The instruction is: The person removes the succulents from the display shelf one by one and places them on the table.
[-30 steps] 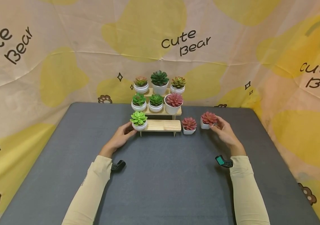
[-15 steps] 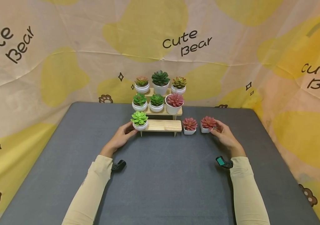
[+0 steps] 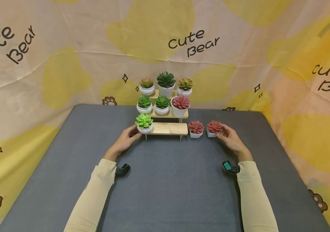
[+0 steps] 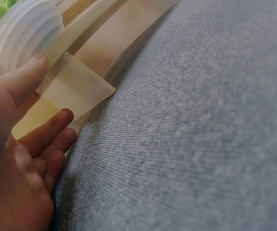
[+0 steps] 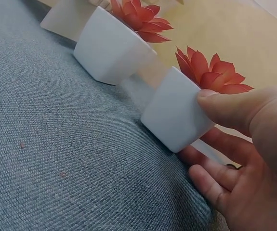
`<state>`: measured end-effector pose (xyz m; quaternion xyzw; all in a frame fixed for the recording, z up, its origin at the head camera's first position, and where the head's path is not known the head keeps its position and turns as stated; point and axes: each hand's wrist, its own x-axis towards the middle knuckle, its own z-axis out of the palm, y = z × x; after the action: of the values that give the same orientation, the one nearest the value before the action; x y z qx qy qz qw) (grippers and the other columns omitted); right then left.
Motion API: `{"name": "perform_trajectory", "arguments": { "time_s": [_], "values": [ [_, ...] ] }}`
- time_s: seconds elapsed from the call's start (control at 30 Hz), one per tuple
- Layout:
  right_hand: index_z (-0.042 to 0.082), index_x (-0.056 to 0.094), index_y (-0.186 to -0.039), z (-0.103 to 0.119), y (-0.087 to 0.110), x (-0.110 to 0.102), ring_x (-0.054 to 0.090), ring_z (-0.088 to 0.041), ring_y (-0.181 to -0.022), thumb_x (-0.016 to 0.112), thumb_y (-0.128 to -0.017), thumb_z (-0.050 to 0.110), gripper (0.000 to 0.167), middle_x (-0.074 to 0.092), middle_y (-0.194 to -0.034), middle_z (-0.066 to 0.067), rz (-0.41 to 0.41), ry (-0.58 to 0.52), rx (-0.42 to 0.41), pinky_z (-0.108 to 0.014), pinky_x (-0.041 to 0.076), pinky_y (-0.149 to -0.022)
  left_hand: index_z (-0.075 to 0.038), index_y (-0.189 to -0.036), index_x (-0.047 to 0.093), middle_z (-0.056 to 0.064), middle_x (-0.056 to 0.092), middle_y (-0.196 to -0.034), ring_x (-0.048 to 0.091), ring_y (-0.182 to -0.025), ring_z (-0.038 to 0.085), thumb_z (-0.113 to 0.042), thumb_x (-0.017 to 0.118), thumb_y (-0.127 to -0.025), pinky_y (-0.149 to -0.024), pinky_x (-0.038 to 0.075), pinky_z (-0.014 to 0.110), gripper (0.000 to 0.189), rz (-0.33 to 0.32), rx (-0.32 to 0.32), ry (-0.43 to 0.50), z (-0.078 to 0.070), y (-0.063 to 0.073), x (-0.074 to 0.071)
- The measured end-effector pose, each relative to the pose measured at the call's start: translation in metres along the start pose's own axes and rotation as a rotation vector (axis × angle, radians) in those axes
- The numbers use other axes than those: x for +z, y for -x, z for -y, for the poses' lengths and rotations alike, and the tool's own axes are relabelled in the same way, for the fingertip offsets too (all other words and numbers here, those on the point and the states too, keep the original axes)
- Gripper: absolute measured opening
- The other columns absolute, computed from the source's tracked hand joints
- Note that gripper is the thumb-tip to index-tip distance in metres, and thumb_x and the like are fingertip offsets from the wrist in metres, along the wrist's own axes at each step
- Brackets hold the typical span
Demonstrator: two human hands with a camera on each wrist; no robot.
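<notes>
My left hand (image 3: 128, 139) holds the bright-green potted succulent (image 3: 144, 123) at the left end of the lowest tier of a wooden stepped shelf (image 3: 170, 129). In the left wrist view, the thumb lies against its ribbed white pot (image 4: 28, 33); the index finger is mostly hidden. My right hand (image 3: 232, 140) pinches a red succulent in a square white pot (image 5: 177, 110) by its right side, with the thumb at the rim. This pot stands at the tabletop, right of a second red succulent in a square white pot (image 5: 110, 45). A small gap separates the two.
The middle tier carries two green succulents, one of them a ribbed-pot succulent (image 3: 162, 104), and a pink succulent (image 3: 180, 105). On the top tier stand three more, including a tall dark-green succulent (image 3: 166, 83). A patterned cloth (image 3: 89, 42) hangs behind the grey table (image 3: 170, 187).
My right hand has brought its red succulent down onto the table and slightly left, nearer the other red one. My left hand stays at the bright-green succulent.
</notes>
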<state>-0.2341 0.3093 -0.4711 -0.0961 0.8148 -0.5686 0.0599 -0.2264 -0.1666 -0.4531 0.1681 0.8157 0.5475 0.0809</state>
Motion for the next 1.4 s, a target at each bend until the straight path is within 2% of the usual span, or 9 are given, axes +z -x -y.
{"name": "perform_trajectory", "arguments": {
  "time_s": [0.17,0.27,0.37,0.53,0.83,1.07,1.13,1.27,1.4],
  "values": [
    [-0.006,0.029,-0.156,0.000,0.000,-0.001,0.050,0.008,-0.114,0.056,-0.102,0.004,0.060,0.035,-0.158,-0.030,0.010,0.033,0.021,-0.005,0.043,-0.090,0.004,-0.154,0.036,0.031,0.053,-0.143,0.052,-0.132,0.044,-0.009,0.054,-0.104,-0.108,0.041,0.056,0.055,-0.008,0.001,-0.016,0.019,-0.008,0.001],
    [-0.005,0.028,-0.156,-0.001,-0.001,-0.001,0.049,0.010,-0.112,0.056,-0.102,0.004,0.061,0.035,-0.158,-0.030,0.018,0.044,0.030,-0.004,0.043,-0.090,0.002,-0.155,0.036,0.030,0.053,-0.144,0.052,-0.132,0.044,-0.010,0.054,-0.105,-0.108,0.040,0.057,0.055,-0.015,0.009,-0.010,0.032,-0.013,0.002],
    [-0.006,0.029,-0.156,-0.002,-0.001,-0.001,0.051,0.013,-0.108,0.057,-0.101,0.003,0.062,0.034,-0.158,-0.031,0.016,0.033,0.026,-0.005,0.043,-0.090,-0.001,-0.155,0.038,0.028,0.056,-0.142,0.054,-0.130,0.041,-0.013,0.056,-0.105,-0.107,0.042,0.055,0.055,-0.020,0.017,-0.007,0.036,-0.014,0.001],
    [-0.008,0.029,-0.155,-0.002,-0.001,-0.001,0.052,0.017,-0.103,0.057,-0.101,0.001,0.062,0.035,-0.157,-0.033,0.015,0.017,0.014,-0.005,0.044,-0.088,-0.004,-0.154,0.042,0.025,0.058,-0.140,0.055,-0.128,0.038,-0.016,0.058,-0.104,-0.106,0.043,0.053,0.054,-0.024,0.023,0.000,0.037,-0.013,0.001],
    [-0.006,0.027,-0.156,-0.004,0.000,-0.001,0.050,0.014,-0.108,0.058,-0.101,0.007,0.064,0.038,-0.153,-0.033,0.026,0.020,0.014,-0.005,0.043,-0.090,-0.003,-0.152,0.044,0.025,0.059,-0.139,0.055,-0.128,0.038,-0.016,0.059,-0.103,-0.106,0.042,0.053,0.053,-0.028,0.030,-0.008,0.037,-0.013,0.001],
    [-0.006,0.036,-0.152,-0.010,0.001,-0.001,0.055,0.008,-0.111,0.064,-0.099,0.015,0.063,0.053,-0.142,-0.017,0.034,-0.066,-0.097,-0.007,0.045,-0.090,-0.004,-0.154,0.042,0.025,0.058,-0.141,0.055,-0.129,0.038,-0.015,0.058,-0.104,-0.106,0.043,0.052,0.054,-0.026,0.025,0.013,0.035,-0.013,0.002],
    [-0.005,0.036,-0.152,-0.010,0.001,-0.001,0.054,0.008,-0.111,0.064,-0.099,0.012,0.063,0.052,-0.144,-0.019,0.028,-0.065,-0.079,-0.007,0.045,-0.090,-0.004,-0.154,0.042,0.025,0.058,-0.141,0.055,-0.129,0.038,-0.015,0.058,-0.103,-0.106,0.043,0.052,0.054,-0.027,0.026,0.021,0.035,-0.013,0.003],
    [-0.004,0.029,-0.156,-0.006,-0.001,0.000,0.050,0.008,-0.113,0.059,-0.101,0.007,0.063,0.041,-0.153,-0.029,0.028,0.006,0.004,-0.005,0.043,-0.091,-0.005,-0.154,0.042,0.023,0.058,-0.141,0.055,-0.129,0.036,-0.015,0.059,-0.103,-0.105,0.044,0.046,0.054,-0.028,0.019,0.005,0.035,-0.012,0.002],
    [-0.004,0.026,-0.158,-0.002,0.000,0.000,0.048,0.009,-0.113,0.057,-0.102,0.004,0.064,0.038,-0.155,-0.031,0.034,0.022,0.037,-0.003,0.041,-0.091,-0.006,-0.154,0.042,0.023,0.058,-0.141,0.056,-0.128,0.034,-0.016,0.059,-0.104,-0.105,0.045,0.042,0.054,-0.030,0.016,-0.009,0.036,-0.012,0.001]
  ]
}}
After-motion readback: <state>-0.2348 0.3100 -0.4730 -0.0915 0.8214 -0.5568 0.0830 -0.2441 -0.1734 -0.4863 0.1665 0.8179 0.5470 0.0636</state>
